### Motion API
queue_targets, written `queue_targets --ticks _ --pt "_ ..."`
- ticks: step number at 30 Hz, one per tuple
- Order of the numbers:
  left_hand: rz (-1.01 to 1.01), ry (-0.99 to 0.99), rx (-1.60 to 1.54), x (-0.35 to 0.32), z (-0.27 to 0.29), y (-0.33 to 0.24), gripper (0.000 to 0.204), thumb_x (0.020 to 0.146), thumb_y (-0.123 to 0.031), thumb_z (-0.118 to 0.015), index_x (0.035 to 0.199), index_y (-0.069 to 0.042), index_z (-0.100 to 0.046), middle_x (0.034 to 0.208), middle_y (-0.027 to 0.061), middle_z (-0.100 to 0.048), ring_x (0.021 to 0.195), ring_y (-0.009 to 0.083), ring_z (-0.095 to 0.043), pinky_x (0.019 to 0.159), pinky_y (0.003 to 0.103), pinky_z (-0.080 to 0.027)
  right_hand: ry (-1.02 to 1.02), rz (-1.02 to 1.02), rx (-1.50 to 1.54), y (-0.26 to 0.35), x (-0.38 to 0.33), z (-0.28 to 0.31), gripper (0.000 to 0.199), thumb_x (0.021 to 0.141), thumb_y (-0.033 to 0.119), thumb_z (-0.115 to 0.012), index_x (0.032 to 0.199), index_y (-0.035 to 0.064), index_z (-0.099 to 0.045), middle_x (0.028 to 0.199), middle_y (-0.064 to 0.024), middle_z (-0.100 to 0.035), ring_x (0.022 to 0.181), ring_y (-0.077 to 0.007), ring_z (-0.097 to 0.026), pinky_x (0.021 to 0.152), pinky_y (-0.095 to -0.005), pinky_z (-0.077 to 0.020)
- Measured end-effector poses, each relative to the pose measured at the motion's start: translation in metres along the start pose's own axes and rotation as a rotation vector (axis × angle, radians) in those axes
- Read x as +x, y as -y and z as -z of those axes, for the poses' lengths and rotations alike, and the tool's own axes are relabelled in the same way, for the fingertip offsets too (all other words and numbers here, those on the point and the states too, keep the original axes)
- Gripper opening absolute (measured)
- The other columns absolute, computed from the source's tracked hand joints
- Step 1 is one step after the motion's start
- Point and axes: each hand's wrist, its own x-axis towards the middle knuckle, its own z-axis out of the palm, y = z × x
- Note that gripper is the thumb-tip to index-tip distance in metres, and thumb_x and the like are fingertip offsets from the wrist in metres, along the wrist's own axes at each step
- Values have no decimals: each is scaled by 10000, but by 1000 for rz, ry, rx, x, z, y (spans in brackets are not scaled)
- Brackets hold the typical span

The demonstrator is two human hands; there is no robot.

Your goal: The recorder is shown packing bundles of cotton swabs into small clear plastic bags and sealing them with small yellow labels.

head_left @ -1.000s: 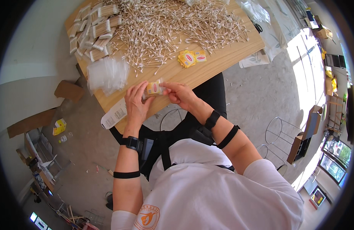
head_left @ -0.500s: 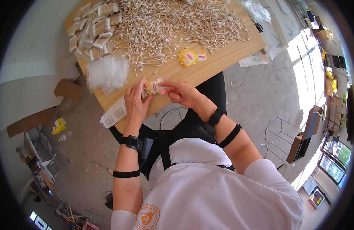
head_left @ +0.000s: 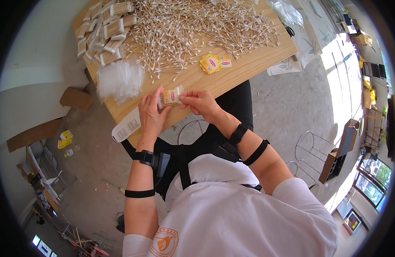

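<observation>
Yellow-labelled and clear, a small packet of cotton swabs (head_left: 170, 97) sits pinched between both hands just above the near edge of the wooden desk (head_left: 249, 68). The left hand (head_left: 150, 115) cups the packet from its left end and underside, fingers curled up around it. The right hand (head_left: 200, 103) meets it from the other end, thumb and forefinger closed on the packet's right edge. So the hands are drawn close together, both clamped on the same packet, which lies directly between them.

Beyond the hands, loose cotton swabs (head_left: 193, 30) are spread thickly over the middle of the desk. A few yellow labels (head_left: 215, 63) lie flat near the swabs, a little beyond and to the right of the right hand. A heap of empty clear bags (head_left: 119, 79) rests at the desk's left corner, near the left hand. Filled swab bundles (head_left: 104, 32) are stacked at the far left. A white sheet (head_left: 126, 127) hangs off the desk's near edge, just beside the left wrist.
</observation>
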Motion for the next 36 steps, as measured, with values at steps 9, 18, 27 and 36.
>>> queue_targets --ticks 9,18,27,36 --pt "-39 -15 38 -2 0 -4 731 683 -67 -811 1349 -91 -509 1236 77 -617 1141 297 -528 1004 409 -395 -79 3 -1 -3 -3 -6 229 874 176 -712 964 -32 -680 719 -83 -680 438 -62 -427 396 -218 -295" --pt "-45 -47 16 -4 0 -7 625 657 -47 -810 1239 -91 -585 1200 73 -583 1123 302 -519 984 414 -408 -382 219 -414 -19 1 -15 210 805 192 -754 862 -7 -713 717 -48 -664 589 -90 -536 516 -256 -414" --pt "-38 32 45 -7 0 -2 690 707 -113 -797 1340 -98 -522 1392 60 -496 1245 303 -463 1067 447 -359 -359 117 -208 -8 -2 -17 205 808 205 -771 908 34 -719 725 16 -612 554 -52 -442 477 -221 -317" --pt "-180 163 292 -28 -14 6 1018 760 -332 -765 1531 -75 -152 1610 105 -150 1481 303 -160 1201 533 -117 -89 -98 -52 8 2 4 203 834 216 -740 853 15 -716 650 1 -550 463 -71 -369 421 -249 -252"
